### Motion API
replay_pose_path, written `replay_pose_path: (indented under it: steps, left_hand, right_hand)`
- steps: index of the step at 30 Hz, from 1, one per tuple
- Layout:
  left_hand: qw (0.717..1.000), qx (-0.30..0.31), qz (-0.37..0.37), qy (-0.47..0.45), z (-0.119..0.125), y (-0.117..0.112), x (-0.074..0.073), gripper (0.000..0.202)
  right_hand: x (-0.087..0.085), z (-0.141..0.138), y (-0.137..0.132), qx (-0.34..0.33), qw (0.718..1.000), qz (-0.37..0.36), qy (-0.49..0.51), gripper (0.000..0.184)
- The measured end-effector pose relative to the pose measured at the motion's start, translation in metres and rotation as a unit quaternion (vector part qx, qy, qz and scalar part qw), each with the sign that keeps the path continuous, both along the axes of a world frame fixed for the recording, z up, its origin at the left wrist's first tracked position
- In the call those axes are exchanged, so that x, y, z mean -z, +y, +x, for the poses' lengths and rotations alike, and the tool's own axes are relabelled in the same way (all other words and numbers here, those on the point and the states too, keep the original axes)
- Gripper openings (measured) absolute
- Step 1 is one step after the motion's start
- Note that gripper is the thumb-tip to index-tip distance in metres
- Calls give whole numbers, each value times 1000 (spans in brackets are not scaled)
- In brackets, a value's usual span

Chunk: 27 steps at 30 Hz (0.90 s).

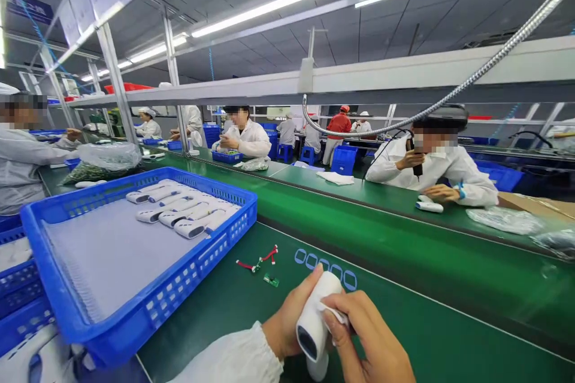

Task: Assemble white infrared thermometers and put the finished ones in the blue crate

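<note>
6 o'clock, casing [313, 317] in left hand [283, 329]: white plastic, smooth, glossy; dark glossy window at its near end. Against it, wipe [336, 313] under right hand [375, 344]: white, thin, soft; cloth or paper, cannot tell. 7 o'clock, sleeve [233, 362]: white cloth, matt. 9 o'clock, crate [135, 317]: blue plastic, slight sheen, lattice walls. Inside it, liner [103, 251]: grey, matt, smooth; spare casings [179, 215] on it: same white glossy plastic. 4 o'clock, mat [449, 341]: green, matt, smooth. 3 o'clock, belt [404, 239]: green, faint sheen. 1 o'clock, hose [449, 93]: ribbed bright metal. 10 o'clock, bag [108, 155]: clear plastic film, crinkled, glossy
</note>
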<state>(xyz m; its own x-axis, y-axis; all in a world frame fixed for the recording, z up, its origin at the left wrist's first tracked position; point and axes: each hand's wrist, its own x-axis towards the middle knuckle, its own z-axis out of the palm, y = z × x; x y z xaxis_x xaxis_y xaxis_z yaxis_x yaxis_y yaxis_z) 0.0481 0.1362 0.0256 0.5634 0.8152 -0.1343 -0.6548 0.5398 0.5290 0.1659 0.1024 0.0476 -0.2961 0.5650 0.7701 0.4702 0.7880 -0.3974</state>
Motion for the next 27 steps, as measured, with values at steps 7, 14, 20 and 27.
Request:
replay_pose_path:
  steps: [7,14,20,27]
  left_hand:
    - [999,2,-7,32,0,-4,-5,46]
    - [998,-29,-25,39,-2,-5,-7,43]
    - [998,-29,-5,59,-3,-8,-6,44]
    - [999,-19,7,42,-2,-7,-5,42]
  right_hand:
    - [-8,-1,-10,16,999,-43,-17,14]
    - [-6,-5,-12,13,996,-84,10,14]
    - [-3,-5,-11,-14,997,-81,-11,13]
    - [-1,-7,-12,-12,999,-52,0,12]
